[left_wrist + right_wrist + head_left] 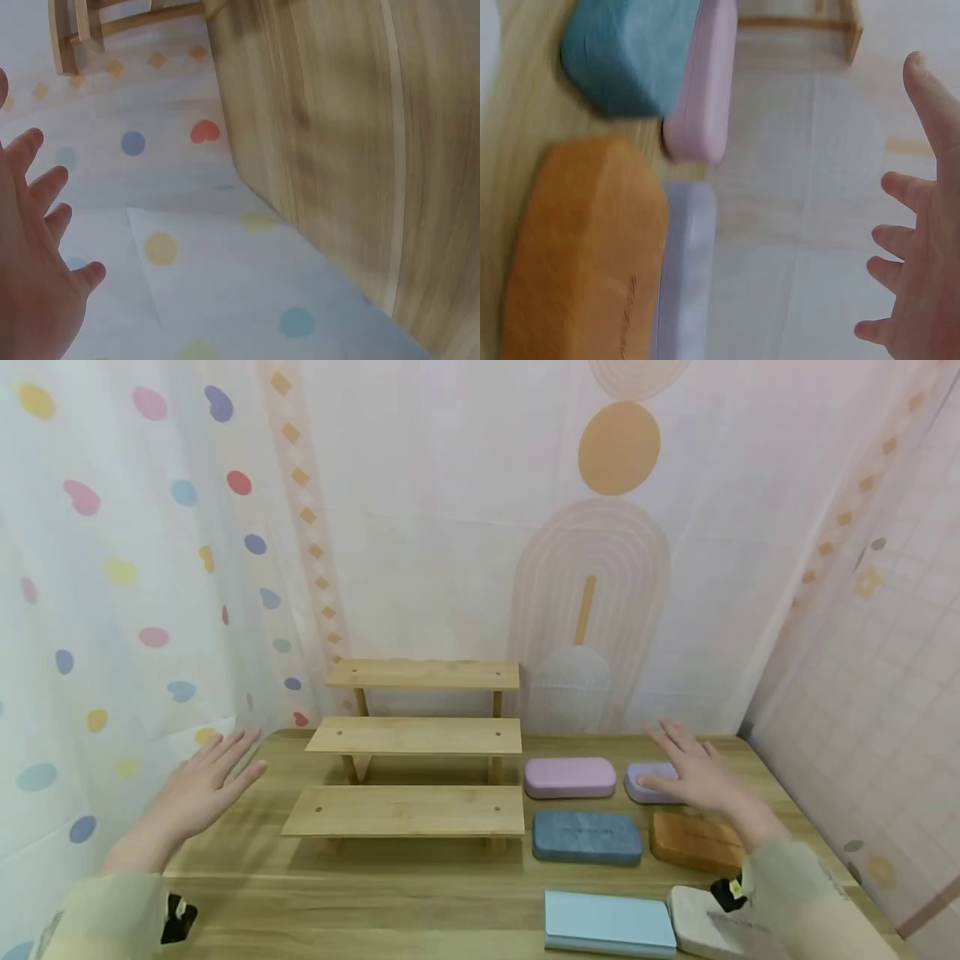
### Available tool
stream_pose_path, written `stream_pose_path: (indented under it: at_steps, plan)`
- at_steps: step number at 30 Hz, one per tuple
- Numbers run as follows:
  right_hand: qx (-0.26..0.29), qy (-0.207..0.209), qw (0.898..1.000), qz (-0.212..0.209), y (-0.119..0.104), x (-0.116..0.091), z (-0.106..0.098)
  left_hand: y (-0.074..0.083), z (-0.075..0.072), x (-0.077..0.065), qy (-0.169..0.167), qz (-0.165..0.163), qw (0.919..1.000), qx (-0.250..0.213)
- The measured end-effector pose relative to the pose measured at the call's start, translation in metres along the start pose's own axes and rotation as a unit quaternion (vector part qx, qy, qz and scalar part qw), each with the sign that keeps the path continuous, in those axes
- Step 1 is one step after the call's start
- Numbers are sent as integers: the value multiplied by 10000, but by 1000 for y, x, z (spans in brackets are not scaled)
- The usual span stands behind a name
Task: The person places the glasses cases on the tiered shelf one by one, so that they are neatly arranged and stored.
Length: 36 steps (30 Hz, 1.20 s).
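Observation:
My left hand [206, 789] hovers over the table's left side with fingers spread, holding nothing. To its right stands a three-step wooden rack [405, 810]. On the right, my right hand [697, 777] is raised with straight fingers and partly covers a lavender glasses case [647, 770] in the head view. Near it lie a pink case [570, 777], a blue-grey case [587, 837] and an orange-brown case [693, 842]. Closer to me are a light blue flat case [607, 922] and a white case [697, 914], the latter partly behind my right sleeve.
The wooden tabletop [360, 902] reaches back to a patterned curtain [427, 568]. Another curtain with coloured dots [150, 593] hangs at the left, and a checked one [877, 693] at the right. The rack's shelves bear no objects.

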State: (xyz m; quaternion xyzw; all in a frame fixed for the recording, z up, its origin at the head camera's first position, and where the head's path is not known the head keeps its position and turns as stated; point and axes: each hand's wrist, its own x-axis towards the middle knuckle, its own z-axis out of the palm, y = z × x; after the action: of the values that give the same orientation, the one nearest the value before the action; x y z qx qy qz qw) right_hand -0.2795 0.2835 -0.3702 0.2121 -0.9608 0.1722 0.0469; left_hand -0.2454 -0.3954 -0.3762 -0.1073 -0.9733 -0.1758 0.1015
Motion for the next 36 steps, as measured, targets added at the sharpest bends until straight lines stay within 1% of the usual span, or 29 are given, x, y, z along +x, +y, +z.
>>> stream_pose_path:
  at_steps: [2, 4, 6, 8, 12, 15, 17, 20, 22, 25, 26, 28, 30, 33, 36]
  plan:
    - [69, 79, 9998, -198, -7, -6, 3, 5, 2, -4, 223, 208, 9990, -311]
    - [224, 176, 9988, -406, -15, -15, 8, 12, 6, -8, 387, 415, 9958, -721]
    - [400, 261, 9969, -624, -23, -26, 15, 20, 12, -13, 471, 552, 9910, -1129]
    - [653, 283, 9942, -800, -30, -38, 22, 27, 19, -16, 486, 580, 9860, -1485]
    - [1220, 91, 9890, -826, -41, -57, 37, 36, 32, -25, 419, 324, 9783, -2004]
    - [1582, -113, 9847, -719, -47, -67, 47, 39, 40, -31, 252, 44, 9714, -2361]
    - [1616, -148, 9833, -829, -51, -72, 52, 39, 46, -33, 147, -124, 9637, -2662]
    - [1639, -251, 9820, -901, -55, -80, 58, 38, 56, -36, -13, -462, 9518, -3031]
    - [1637, -338, 9816, -919, -58, -85, 60, 34, 63, -36, -37, -622, 9476, -3132]
    - [1593, -548, 9825, -797, -60, -90, 63, 29, 71, -35, -11, -730, 9399, -3335]
    - [1543, -600, 9828, -819, -61, -92, 64, 27, 74, -33, 15, -730, 9371, -3415]
    - [1454, -731, 9830, -854, -60, -93, 66, 24, 78, -31, 56, -731, 9285, -3641]
    - [1473, -837, 9813, -915, -57, -94, 69, 22, 80, -28, 32, -833, 9218, -3786]
    - [1560, -943, 9778, -1035, -51, -95, 74, 20, 81, -24, -86, -1070, 9200, -3769]
    - [1476, -875, 9771, -1259, -44, -97, 78, 20, 81, -18, -222, -1230, 9198, -3720]
